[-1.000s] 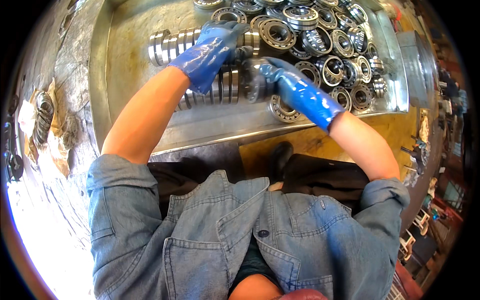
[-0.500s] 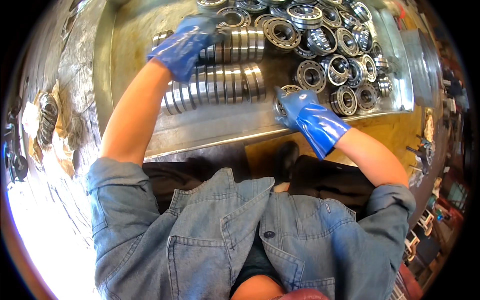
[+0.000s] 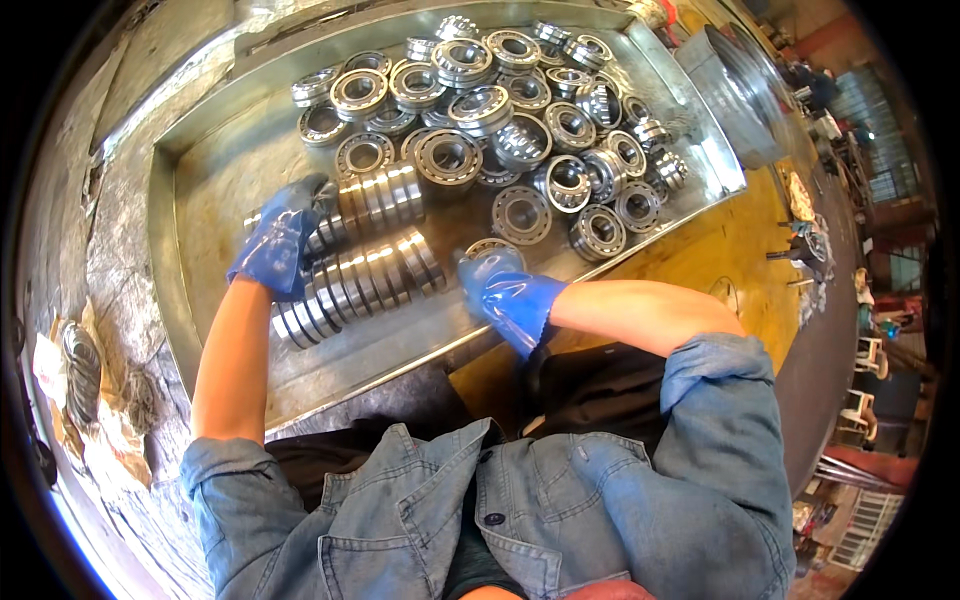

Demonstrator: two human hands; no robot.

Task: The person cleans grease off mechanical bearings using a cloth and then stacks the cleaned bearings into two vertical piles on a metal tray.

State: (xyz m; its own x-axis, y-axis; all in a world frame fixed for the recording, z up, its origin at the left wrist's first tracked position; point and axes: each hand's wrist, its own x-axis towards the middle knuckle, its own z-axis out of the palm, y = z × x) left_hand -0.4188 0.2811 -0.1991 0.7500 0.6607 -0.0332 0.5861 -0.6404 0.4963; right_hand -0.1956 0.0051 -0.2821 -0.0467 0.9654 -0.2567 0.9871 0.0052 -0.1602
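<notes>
My left hand [image 3: 290, 222], in a blue rubber glove, is on the back row of steel bearings [image 3: 385, 195], its dark-stained fingers bent down over the bearings in the row. The glove hides part of that row. In front lies a second row of bearings [image 3: 365, 280], standing on edge side by side. My right hand [image 3: 492, 285], gloved the same way, is closed on a single bearing [image 3: 490, 248] near the tray's front edge. That bearing is partly covered by the fingers. Just beyond it another bearing [image 3: 521, 215] lies flat.
A shallow metal tray [image 3: 205, 320] holds all the bearings. Loose bearings [image 3: 480, 108] are heaped at its back and right. Beyond its right end stands a round metal container [image 3: 725, 95]. Crumpled brown paper with dark rings [image 3: 82, 370] lies to the left.
The view has shifted and turned, so the tray sits lower and more of the heap shows. Both hands stay at about the same places on the bearings.
</notes>
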